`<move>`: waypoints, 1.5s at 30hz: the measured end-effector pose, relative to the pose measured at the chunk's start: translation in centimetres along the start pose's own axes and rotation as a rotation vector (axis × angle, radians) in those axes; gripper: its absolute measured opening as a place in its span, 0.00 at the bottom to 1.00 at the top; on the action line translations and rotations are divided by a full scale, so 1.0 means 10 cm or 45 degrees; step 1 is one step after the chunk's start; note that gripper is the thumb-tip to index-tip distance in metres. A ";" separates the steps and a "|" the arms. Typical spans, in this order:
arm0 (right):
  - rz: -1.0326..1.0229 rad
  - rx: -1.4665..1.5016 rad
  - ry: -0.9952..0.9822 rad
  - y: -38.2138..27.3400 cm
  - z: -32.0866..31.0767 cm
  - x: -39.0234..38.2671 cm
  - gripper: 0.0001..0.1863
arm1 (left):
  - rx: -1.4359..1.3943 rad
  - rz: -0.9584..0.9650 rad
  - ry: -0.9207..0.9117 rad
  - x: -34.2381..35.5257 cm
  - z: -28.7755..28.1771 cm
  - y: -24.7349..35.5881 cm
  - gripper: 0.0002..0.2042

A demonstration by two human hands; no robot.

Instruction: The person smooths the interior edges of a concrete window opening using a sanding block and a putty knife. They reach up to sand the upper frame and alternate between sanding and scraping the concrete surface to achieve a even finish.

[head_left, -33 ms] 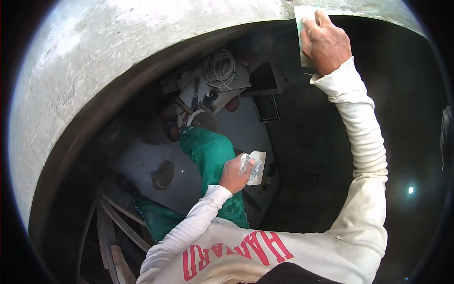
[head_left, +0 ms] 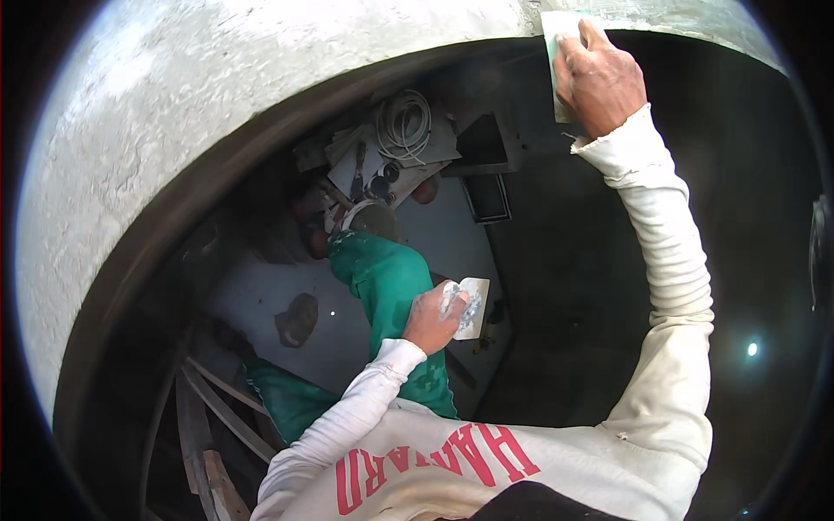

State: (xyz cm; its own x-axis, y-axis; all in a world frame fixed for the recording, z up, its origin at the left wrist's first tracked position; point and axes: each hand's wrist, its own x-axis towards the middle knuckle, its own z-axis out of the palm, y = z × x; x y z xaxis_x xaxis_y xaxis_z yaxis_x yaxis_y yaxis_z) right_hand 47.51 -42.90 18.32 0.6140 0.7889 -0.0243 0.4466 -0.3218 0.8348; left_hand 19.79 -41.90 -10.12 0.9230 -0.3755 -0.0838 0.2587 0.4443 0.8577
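Note:
Raised at the upper right, my right hand [head_left: 604, 87] is closed round a pale, flat rectangular putty scraper [head_left: 559, 87]. The scraper's far end lies against the lower edge of a rough grey-white plastered surface [head_left: 200, 78]. Lower down, in front of my body, my left hand [head_left: 434, 319] grips a second pale rectangular putty scraper [head_left: 473, 317]. Grey-white paste is smeared on that blade and over the fingers. My left hand is close to my green-trousered leg [head_left: 391, 278] in this view.
A dark curved edge borders the plaster. Far below, a coil of pale cable [head_left: 404, 128] lies on boards beside tools and a round bucket [head_left: 373, 219]. A brownish lump [head_left: 297, 320] rests on the pale floor. Wooden bars [head_left: 226, 412] stand at lower left.

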 end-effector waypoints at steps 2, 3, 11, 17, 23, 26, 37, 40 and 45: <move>-0.016 -0.058 -0.084 0.00 -0.05 -0.05 0.08 | -0.010 0.004 -0.092 0.04 0.02 0.00 0.17; 0.000 -0.096 -0.161 0.01 -0.03 -0.08 0.07 | -0.015 0.010 -0.101 0.04 0.04 -0.02 0.17; 0.177 -0.095 -0.263 0.01 -0.20 0.28 0.00 | -0.065 -0.011 -0.122 -0.02 0.12 -0.19 0.18; 0.122 0.076 0.077 0.27 -0.53 0.37 0.06 | -0.081 -0.030 -0.100 -0.03 0.13 -0.17 0.18; -0.008 0.118 -0.130 0.19 -0.25 -0.07 0.09 | -0.111 -0.017 -0.106 -0.01 0.13 -0.06 0.18; -0.009 0.089 -0.133 0.18 -0.15 -0.12 0.09 | -0.080 -0.017 -0.091 -0.03 0.13 -0.05 0.18; 0.005 0.102 -0.235 0.05 -0.08 0.19 0.03 | -0.094 -0.050 -0.110 -0.07 0.10 -0.05 0.19; 0.041 -0.009 -0.153 0.15 -0.01 0.47 0.05 | -0.093 -0.061 -0.097 -0.09 0.09 -0.03 0.19; 0.037 0.016 0.154 0.46 -0.44 0.75 0.10 | -0.159 -0.026 -0.110 -0.07 0.18 0.03 0.19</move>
State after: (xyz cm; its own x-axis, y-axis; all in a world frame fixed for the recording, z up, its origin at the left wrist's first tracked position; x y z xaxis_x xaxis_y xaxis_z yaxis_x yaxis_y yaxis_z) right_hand 51.32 -36.17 24.38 0.5441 0.8364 0.0669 0.4387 -0.3515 0.8270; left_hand 18.70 -42.96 -8.87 0.8904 -0.4521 -0.0522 0.3160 0.5315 0.7859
